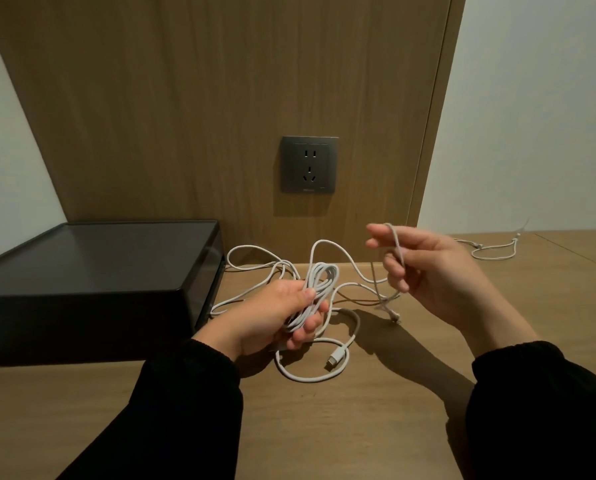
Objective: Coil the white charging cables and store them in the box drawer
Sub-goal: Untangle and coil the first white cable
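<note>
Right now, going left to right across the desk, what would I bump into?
Black box → left hand gripping the coiled cable → right hand holding a cable strand → loose cable by the wall.

grey wall socket (309,164), wooden tabletop (341,431), wood panel (185,98)

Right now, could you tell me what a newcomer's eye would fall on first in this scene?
The eye goes first to the middle of the wooden table, where the left hand grips a coil of white cable and the raised right hand holds a loose strand draped over its fingers. A black box sits at the left, and a grey wall socket is set in the wood panel behind.
</note>
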Tool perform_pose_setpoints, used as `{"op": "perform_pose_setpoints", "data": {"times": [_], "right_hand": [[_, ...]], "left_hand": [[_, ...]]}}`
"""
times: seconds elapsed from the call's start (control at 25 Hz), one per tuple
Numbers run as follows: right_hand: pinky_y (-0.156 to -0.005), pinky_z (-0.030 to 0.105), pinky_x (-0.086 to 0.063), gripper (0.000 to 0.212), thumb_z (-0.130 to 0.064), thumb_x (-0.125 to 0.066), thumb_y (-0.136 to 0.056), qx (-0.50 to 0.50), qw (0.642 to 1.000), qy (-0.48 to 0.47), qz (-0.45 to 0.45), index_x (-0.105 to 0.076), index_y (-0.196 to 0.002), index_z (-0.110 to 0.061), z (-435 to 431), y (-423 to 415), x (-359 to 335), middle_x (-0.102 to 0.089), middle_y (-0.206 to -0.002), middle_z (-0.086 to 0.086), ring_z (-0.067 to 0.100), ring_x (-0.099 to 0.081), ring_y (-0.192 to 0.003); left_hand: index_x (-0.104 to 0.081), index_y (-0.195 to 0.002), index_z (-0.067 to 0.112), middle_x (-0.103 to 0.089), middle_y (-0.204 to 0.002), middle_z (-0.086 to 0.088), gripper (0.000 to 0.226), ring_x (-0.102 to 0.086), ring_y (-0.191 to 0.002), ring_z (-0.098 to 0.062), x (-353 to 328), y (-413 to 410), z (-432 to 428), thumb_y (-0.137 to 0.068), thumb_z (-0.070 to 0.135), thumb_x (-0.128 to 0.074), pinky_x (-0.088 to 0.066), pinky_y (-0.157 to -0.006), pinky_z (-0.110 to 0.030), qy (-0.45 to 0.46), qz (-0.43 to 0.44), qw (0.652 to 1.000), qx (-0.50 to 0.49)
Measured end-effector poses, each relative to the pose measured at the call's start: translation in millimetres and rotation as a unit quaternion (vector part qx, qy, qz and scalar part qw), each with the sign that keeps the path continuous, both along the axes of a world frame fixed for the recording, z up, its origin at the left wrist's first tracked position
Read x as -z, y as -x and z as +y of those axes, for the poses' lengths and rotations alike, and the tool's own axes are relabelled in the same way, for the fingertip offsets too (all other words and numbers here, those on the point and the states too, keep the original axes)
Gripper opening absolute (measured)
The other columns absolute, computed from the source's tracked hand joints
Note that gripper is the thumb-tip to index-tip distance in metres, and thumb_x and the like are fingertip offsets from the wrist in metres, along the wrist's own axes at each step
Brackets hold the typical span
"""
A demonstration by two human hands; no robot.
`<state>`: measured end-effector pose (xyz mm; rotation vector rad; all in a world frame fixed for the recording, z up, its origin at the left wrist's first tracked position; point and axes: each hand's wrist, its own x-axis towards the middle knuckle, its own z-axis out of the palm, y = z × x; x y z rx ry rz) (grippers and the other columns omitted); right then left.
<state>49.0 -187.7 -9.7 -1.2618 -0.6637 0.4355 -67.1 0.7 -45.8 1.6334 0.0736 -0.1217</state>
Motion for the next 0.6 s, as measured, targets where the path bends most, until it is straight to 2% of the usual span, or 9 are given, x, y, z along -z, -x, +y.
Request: {"op": "perform_pose_setpoints", "data": {"times": [0.12,0.24,0.36,0.44,0.52,0.6], "right_hand": [[-0.046,0.022,-0.047,0.022,0.0,-0.055,-0.087,0.07,0.98,0.145,-0.119,-0.071,-0.098,-0.012,12,11,-4,-0.068,-0.081,0.012,0.011,-0.056,-0.05],[-0.053,0.022,-0.052,0.019,-0.007,-0.068,-0.079,0.037,0.95,0.233,-0.204,-0.072,-0.092,-0.021,22,17,-6,-0.07,-0.078,0.002,0.011,-0.061,-0.06],[-0.064,0.022,-0.053,0.017,-0.017,-0.073,-0.074,0.006,0.905,0.304,-0.299,-0.07,-0.085,-0.029,27,18,-4,-0.066,-0.084,-0.007,0.01,-0.06,-0.076],[-0.07,0.022,-0.052,0.018,-0.012,-0.065,-0.083,0.015,0.922,0.261,-0.286,-0.069,-0.087,-0.028,29,16,-1,-0.065,-0.091,-0.007,0.008,-0.061,-0.084],[-0.076,0.024,-0.05,0.031,0.001,-0.049,-0.091,0.044,0.958,0.19,-0.209,-0.067,-0.091,-0.024,26,7,3,-0.066,-0.095,-0.004,0.009,-0.061,-0.092],[-0.083,0.028,-0.051,0.048,0.015,-0.037,-0.088,0.038,0.965,0.192,-0.177,-0.065,-0.099,-0.023,23,-3,8,-0.066,-0.1,-0.002,0.013,-0.061,-0.1]], "left_hand": [[-0.055,-0.094,0.008,-0.051,-0.064,-0.002,0.028,-0.044,-0.05,-0.01,-1,0,-2,-0.103,0.022,-0.032,-0.036,-0.044,-0.019,-0.048,0.006,0.999,-0.012],[-0.057,-0.094,0.009,-0.052,-0.064,-0.001,0.028,-0.044,-0.05,-0.01,-2,1,-2,-0.103,0.023,-0.034,-0.035,-0.046,-0.021,-0.086,0.017,0.996,0.002],[-0.059,-0.093,0.012,-0.053,-0.067,-0.001,0.026,-0.045,-0.051,-0.009,-1,-1,-4,-0.102,0.023,-0.038,-0.036,-0.048,-0.021,-0.124,0.024,0.992,0.012],[-0.06,-0.094,0.011,-0.053,-0.068,0.0,0.026,-0.046,-0.051,-0.008,-1,-1,-5,-0.101,0.023,-0.038,-0.036,-0.047,-0.019,-0.124,0.025,0.992,0.005],[-0.06,-0.095,0.009,-0.053,-0.069,0.0,0.027,-0.045,-0.051,-0.008,-2,-1,-6,-0.102,0.023,-0.037,-0.036,-0.045,-0.017,-0.095,0.016,0.995,-0.001],[-0.058,-0.095,0.007,-0.053,-0.067,-0.001,0.029,-0.044,-0.05,-0.008,-4,1,-4,-0.102,0.023,-0.035,-0.036,-0.044,-0.017,-0.046,-0.002,0.999,-0.002]]}}
